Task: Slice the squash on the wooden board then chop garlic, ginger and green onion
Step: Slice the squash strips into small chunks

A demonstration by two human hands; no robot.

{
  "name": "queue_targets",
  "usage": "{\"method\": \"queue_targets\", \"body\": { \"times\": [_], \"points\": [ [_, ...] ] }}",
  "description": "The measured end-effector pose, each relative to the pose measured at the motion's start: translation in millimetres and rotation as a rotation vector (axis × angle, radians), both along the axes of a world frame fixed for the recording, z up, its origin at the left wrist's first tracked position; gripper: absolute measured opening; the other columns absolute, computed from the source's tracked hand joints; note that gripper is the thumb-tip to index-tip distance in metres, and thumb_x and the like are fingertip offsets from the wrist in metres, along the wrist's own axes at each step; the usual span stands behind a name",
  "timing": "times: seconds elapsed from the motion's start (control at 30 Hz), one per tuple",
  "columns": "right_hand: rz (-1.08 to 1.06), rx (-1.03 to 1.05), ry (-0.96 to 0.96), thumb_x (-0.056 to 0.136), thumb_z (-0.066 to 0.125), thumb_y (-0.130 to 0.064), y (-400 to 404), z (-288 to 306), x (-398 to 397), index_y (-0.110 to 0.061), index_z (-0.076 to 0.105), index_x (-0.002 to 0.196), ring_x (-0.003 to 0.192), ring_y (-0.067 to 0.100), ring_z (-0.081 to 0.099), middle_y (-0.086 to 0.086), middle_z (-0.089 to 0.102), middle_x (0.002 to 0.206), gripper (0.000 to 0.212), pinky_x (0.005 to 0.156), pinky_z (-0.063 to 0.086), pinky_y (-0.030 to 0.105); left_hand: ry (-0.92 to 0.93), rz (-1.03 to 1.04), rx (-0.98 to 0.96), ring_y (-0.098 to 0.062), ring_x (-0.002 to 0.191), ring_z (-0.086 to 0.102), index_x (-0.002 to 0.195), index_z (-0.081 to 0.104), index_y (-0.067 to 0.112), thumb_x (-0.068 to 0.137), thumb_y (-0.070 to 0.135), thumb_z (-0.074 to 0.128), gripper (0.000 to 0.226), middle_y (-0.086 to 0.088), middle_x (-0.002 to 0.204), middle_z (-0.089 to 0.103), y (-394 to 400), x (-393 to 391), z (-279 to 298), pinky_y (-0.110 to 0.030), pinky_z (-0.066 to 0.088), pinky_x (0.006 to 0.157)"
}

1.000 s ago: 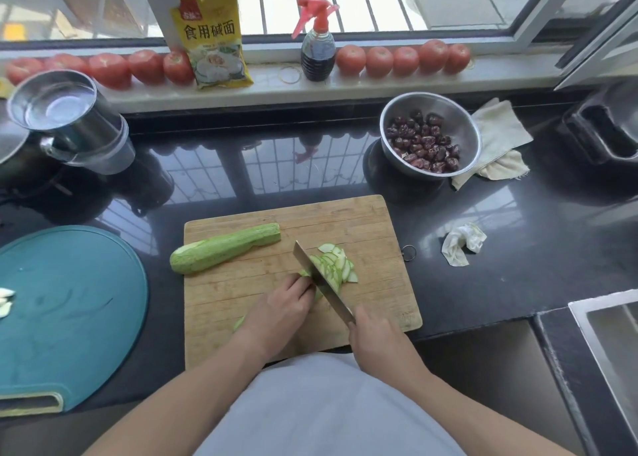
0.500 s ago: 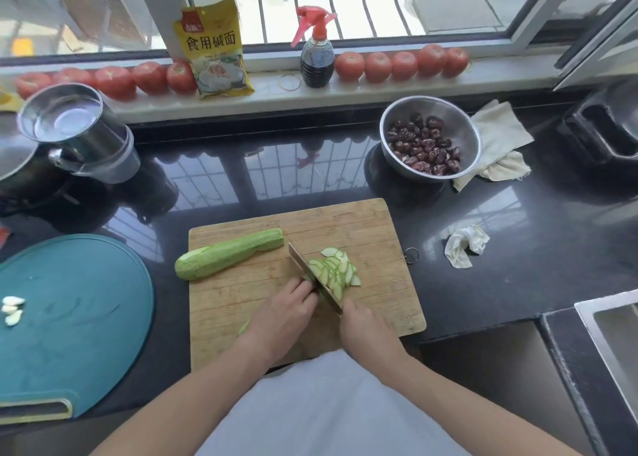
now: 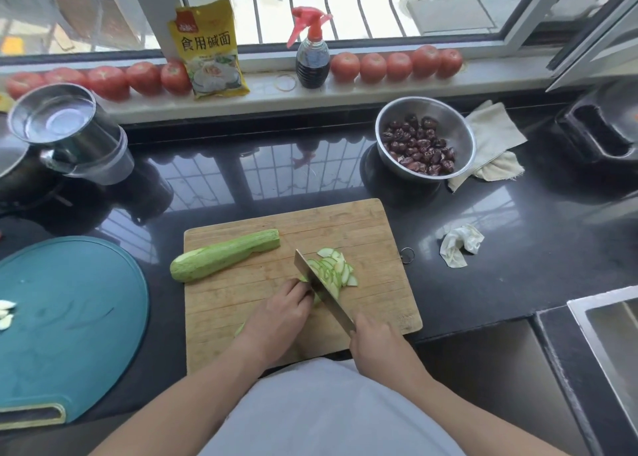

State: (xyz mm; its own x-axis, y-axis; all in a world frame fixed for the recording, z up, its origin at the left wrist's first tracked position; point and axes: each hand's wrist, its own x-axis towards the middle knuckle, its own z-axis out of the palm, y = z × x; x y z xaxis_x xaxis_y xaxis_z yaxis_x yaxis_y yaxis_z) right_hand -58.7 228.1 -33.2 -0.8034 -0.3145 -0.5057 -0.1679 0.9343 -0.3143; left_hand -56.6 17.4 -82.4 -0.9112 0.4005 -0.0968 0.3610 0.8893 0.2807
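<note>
A wooden board [image 3: 373,227] lies on the black counter. One pale green squash half [image 3: 224,256] rests at its far left edge. My left hand [image 3: 276,315] presses down on the other squash piece, mostly hidden under the palm. My right hand [image 3: 376,347] grips the handle of a knife [image 3: 322,288], whose blade stands against the left fingertips. A fan of thin squash slices [image 3: 334,271] lies just right of the blade. Peeled garlic cloves [image 3: 6,314] sit on the teal round board [image 3: 76,317] at the far left.
A steel bowl of red dates [image 3: 423,138] and a cloth [image 3: 493,141] stand behind the board at right. A crumpled tissue [image 3: 461,243], a steel pot [image 3: 65,127], a sink corner [image 3: 614,334], plus tomatoes [image 3: 107,81], a spray bottle [image 3: 312,51] and a yellow packet [image 3: 207,48] on the sill.
The knife has kept cutting at the same spot, and the slice pile beside the blade has grown slightly. My left hand stays on the squash piece. The camera view shifted a little.
</note>
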Motion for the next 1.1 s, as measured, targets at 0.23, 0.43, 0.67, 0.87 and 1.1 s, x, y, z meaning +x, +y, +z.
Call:
{"method": "queue_targets", "body": {
  "times": [0.23,0.43,0.67,0.87,1.1],
  "points": [
    [0.064,0.089,0.033,0.094,0.038,-0.01,-6.1,-9.5,-3.0,-0.021,0.033,0.089,0.07,0.023,0.044,0.002,0.056,0.089,0.013,0.059,0.028,0.035,-0.028,-0.011,-0.016,-0.028,0.113,0.059,0.122,0.066,0.006,0.082,0.0,0.065,0.04,-0.008,0.118,0.062,0.0,-0.9,0.7,-0.033,0.061,0.076],
    [-0.034,-0.012,0.06,0.099,0.039,-0.024,-25.9,-27.0,-19.4,-0.021,0.038,0.089,0.078,0.031,0.059,0.004,0.06,0.085,0.011,0.058,0.037,0.037,-0.028,-0.011,-0.053,-0.025,0.121,0.049,0.128,0.058,0.01,0.094,0.003,0.04,0.039,-0.006,0.128,0.053,1.2,1.5,1.8,-0.034,0.054,0.086],
    [-0.052,-0.065,0.044,0.099,0.04,-0.028,-2.0,-14.7,-4.9,-0.022,0.04,0.087,0.068,0.026,0.05,-0.001,0.053,0.075,0.014,0.058,0.035,0.038,0.023,0.011,-0.025,-0.029,0.107,0.062,0.112,0.069,0.003,0.077,-0.005,0.068,0.035,-0.01,0.111,0.065,0.2,2.2,2.3,-0.033,0.059,0.065],
    [0.033,0.022,0.038,0.1,0.035,-0.023,-3.3,-6.0,-1.2,-0.021,0.037,0.09,0.069,0.024,0.041,0.002,0.059,0.089,0.01,0.06,0.033,0.038,0.047,0.013,-0.02,-0.027,0.101,0.062,0.107,0.07,0.007,0.067,-0.002,0.079,0.042,-0.008,0.105,0.064,0.1,1.1,-5.3,-0.029,0.058,0.057],
    [0.022,0.052,-0.002,0.095,0.034,-0.013,-4.3,-4.9,-1.1,-0.02,0.039,0.092,0.073,0.024,0.045,0.001,0.056,0.089,0.009,0.061,0.035,0.037,0.088,-0.002,-0.026,-0.024,0.096,0.065,0.103,0.074,0.009,0.062,0.002,0.082,0.042,-0.005,0.101,0.066,1.4,0.3,2.4,-0.025,0.054,0.059]
  ]
}}
